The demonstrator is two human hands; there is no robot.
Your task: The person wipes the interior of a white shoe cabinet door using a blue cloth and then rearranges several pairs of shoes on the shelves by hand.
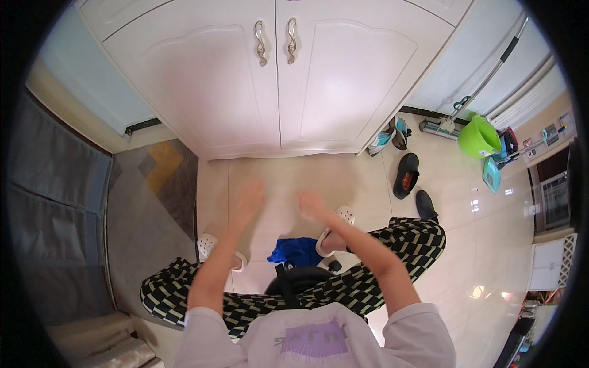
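Observation:
My left hand [251,202] reaches forward over the tiled floor, blurred by motion. To its right, my right hand [314,205] is also blurred, near the toe of one white clog. No object shows in either hand, and the finger positions are unclear. Before both hands stands a white cabinet [207,92] with two doors and curved metal handles, both doors closed. A crumpled blue cloth [298,250] lies on the floor between my feet, near the right clog [345,214]. My left foot wears a matching white clog [207,244].
Several shoes, including a dark slip-on [406,176], lie right of the cabinet. Farther right are a flat mop [445,125], a green bucket [478,137] and a turquoise dustpan [492,175]. A grey patterned mat [147,207] lies left, beside a dark door curtain [55,193].

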